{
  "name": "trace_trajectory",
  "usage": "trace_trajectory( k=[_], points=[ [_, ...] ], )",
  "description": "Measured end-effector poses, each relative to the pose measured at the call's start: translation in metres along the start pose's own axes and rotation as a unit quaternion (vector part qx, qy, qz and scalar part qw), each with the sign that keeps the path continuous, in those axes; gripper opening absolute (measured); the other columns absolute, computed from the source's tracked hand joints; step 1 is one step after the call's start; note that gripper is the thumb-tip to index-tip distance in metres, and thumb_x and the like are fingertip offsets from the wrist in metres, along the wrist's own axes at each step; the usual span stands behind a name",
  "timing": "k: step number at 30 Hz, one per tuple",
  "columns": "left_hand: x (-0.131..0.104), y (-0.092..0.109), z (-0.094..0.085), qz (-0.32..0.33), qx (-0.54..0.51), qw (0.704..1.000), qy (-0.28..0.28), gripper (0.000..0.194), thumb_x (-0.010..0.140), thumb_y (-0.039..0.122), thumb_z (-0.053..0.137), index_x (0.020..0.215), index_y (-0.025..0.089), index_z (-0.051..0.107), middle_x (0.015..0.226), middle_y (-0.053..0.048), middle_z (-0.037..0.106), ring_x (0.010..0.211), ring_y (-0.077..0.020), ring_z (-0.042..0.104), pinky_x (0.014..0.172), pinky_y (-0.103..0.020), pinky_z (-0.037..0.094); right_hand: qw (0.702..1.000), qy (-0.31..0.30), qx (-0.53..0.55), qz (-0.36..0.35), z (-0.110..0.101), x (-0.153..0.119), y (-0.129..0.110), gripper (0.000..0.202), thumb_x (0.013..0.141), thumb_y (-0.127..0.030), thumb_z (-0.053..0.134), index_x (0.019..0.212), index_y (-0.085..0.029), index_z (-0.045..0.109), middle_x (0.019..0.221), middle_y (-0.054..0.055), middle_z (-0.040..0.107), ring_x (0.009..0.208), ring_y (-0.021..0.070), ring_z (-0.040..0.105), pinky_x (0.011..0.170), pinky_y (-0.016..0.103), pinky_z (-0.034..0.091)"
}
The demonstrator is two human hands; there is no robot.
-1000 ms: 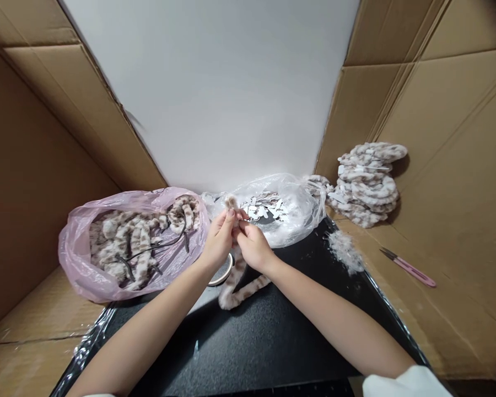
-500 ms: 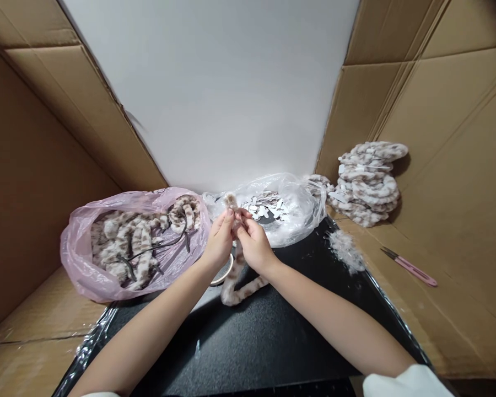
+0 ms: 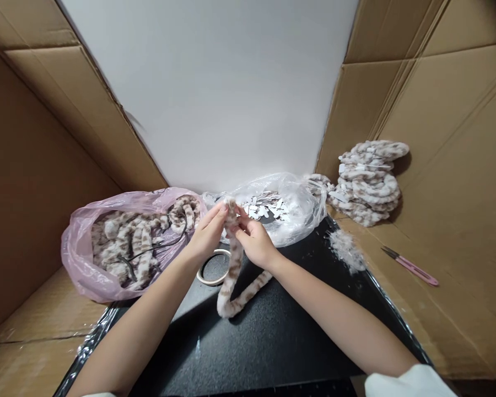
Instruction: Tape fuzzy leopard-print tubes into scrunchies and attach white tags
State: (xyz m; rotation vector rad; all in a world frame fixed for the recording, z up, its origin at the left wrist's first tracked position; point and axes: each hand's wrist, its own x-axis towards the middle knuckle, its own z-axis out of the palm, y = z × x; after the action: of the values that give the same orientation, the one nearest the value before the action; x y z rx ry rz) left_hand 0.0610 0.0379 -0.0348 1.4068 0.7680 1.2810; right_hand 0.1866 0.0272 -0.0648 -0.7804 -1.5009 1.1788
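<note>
A fluffy white-and-brown strip hangs from both hands over the black table and bends back near its lower end. My left hand pinches its top from the left, fingers fairly straight against the fur. From the other side my right hand grips the same strip a little lower, thumb and fingers closed. Just below my left hand lies a cream ring on the table. The far end of the strip passes under my right wrist.
A pink bag of furry strips sits left, a clear bag with white tags behind the hands. At right are stacked furry pieces, a fluff pile and pink-handled snips. Cardboard walls stand around.
My left hand has shifted slightly left and its fingers have straightened. More of the strip shows between the hands, its lower bend has moved down, and the cream ring is now more visible.
</note>
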Motion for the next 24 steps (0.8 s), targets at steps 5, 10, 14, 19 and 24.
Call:
trace_trajectory(
  k=[5, 10, 14, 19, 24],
  points=[
    [-0.002, -0.007, 0.011, -0.020, -0.043, 0.998, 0.040, 0.031, 0.081, 0.048, 0.064, 0.083, 0.018, 0.062, 0.088, -0.004, 0.067, 0.075, -0.0159, 0.060, 0.062, -0.024, 0.047, 0.999, 0.042, 0.009, -0.006, 0.003, -0.002, 0.001, 0.019, 0.085, -0.029, 0.050, 0.091, -0.016, 0.063, 0.081, 0.003, 0.064, 0.072, 0.0148, 0.058, 0.069, 0.026, 0.048],
    [-0.004, -0.005, 0.020, -0.024, -0.081, 0.995, 0.058, 0.031, 0.076, 0.046, 0.069, 0.081, 0.017, 0.062, 0.089, -0.005, 0.069, 0.091, -0.0211, 0.063, 0.078, -0.029, 0.050, 0.998, 0.065, 0.022, 0.005, 0.003, -0.002, 0.003, 0.021, 0.084, -0.030, 0.052, 0.096, -0.017, 0.064, 0.081, 0.003, 0.064, 0.074, 0.0159, 0.059, 0.072, 0.028, 0.049],
    [-0.005, -0.011, 0.018, -0.022, -0.064, 0.996, 0.063, 0.031, 0.077, 0.046, 0.067, 0.086, 0.016, 0.064, 0.087, -0.005, 0.068, 0.087, -0.0196, 0.062, 0.077, -0.029, 0.048, 0.997, 0.070, 0.042, 0.016, 0.004, -0.001, 0.004, 0.022, 0.084, -0.031, 0.054, 0.095, -0.016, 0.065, 0.083, 0.005, 0.066, 0.077, 0.0176, 0.061, 0.073, 0.029, 0.049],
    [-0.005, -0.019, 0.015, -0.014, -0.032, 0.998, 0.052, 0.032, 0.082, 0.047, 0.060, 0.088, 0.016, 0.065, 0.086, -0.004, 0.067, 0.083, -0.0184, 0.061, 0.073, -0.027, 0.047, 0.992, 0.081, 0.093, 0.016, 0.007, -0.001, 0.005, 0.020, 0.083, -0.030, 0.054, 0.093, -0.016, 0.065, 0.086, 0.005, 0.067, 0.084, 0.0187, 0.062, 0.082, 0.031, 0.049],
    [-0.005, -0.024, 0.014, -0.010, -0.027, 0.997, 0.067, 0.029, 0.082, 0.046, 0.061, 0.086, 0.018, 0.065, 0.082, -0.002, 0.066, 0.078, -0.0159, 0.060, 0.071, -0.025, 0.047, 0.988, 0.086, 0.129, 0.020, 0.008, 0.000, 0.003, 0.020, 0.080, -0.028, 0.056, 0.093, -0.018, 0.066, 0.083, 0.003, 0.067, 0.086, 0.0188, 0.063, 0.086, 0.032, 0.049]
  ],
)
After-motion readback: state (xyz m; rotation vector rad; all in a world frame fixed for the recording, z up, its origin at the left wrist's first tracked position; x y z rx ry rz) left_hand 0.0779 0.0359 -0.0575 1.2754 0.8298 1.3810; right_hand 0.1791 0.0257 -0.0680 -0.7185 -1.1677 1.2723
